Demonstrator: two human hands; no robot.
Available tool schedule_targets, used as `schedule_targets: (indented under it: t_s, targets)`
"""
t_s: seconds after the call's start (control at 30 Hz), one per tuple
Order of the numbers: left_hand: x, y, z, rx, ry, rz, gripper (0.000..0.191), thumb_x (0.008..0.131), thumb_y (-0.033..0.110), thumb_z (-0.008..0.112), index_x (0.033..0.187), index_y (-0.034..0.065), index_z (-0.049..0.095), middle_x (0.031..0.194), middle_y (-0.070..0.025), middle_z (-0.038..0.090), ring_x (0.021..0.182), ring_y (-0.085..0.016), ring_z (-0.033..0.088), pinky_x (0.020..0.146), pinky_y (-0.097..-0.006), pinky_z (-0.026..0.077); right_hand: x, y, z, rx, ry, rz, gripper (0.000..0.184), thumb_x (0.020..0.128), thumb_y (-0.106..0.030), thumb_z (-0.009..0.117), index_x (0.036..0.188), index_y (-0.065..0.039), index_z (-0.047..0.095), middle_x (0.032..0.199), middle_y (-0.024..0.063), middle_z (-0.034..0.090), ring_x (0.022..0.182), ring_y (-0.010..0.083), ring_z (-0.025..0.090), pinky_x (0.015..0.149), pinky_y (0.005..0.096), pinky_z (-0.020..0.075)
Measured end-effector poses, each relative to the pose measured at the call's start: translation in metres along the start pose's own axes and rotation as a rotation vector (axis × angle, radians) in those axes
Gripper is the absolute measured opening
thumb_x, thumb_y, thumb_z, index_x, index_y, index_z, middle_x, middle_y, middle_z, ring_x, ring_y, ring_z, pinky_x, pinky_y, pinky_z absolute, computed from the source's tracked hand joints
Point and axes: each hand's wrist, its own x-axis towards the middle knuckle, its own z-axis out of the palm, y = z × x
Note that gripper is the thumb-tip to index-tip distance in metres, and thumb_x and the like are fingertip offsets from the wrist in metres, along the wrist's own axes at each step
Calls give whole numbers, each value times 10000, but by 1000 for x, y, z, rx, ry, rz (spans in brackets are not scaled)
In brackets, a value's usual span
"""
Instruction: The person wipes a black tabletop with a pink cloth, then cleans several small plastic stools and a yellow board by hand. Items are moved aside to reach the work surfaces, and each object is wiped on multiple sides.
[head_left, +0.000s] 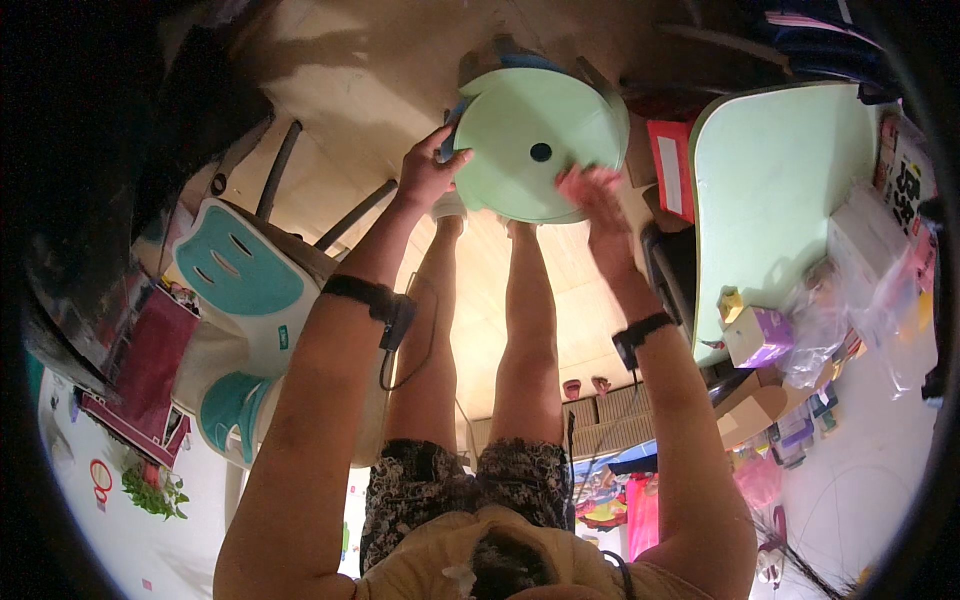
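In front of my feet is a round pale green stool (517, 127) with a dark round spot or hole near the middle of its top. My left hand (427, 169) grips its left rim, thumb on top and fingers at the side. Over the lower right part of the top, my right hand (607, 214) is blurred by motion. Bunched under its fingers is what looks like a pink cloth (589, 184), too smeared to make out fully. The stool's underside is mostly hidden.
A pale green tabletop (772, 187) stands on the right, bearing a purple and white box (759, 336) and clear plastic bags (817, 322). Beside it is a red and white box (671, 169). A white and teal chair (240, 262) stands on the left, near dark metal legs (279, 171).
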Motion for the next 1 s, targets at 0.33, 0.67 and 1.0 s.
schedule_targets:
  t_s: [0.33,0.67,1.0]
  targets:
    - [-2,30,-13,-154,-151,-282,702,979,479,662,1590,225,430,1359,-123,636,1182,-286,660,919,-478,604,110,41,146,-1343,77,-483,620,899,26,558,1509,-82,548,1583,136,487,1482,359,429,1245,444,331]
    - [9,31,-1,-11,-19,-225,683,991,594,634,1543,207,526,1343,-100,686,1169,-207,672,927,-392,578,37,83,157,-1554,-259,-360,538,890,-75,633,1428,-93,605,1624,96,439,1512,301,391,1219,502,356]
    - [10,24,4,123,4,-183,597,1031,581,585,1534,265,533,1322,-79,678,1032,-213,719,837,-386,628,-29,64,84,-1844,-551,-400,554,922,-70,567,1475,-62,555,1646,35,420,1539,211,354,1256,421,313]
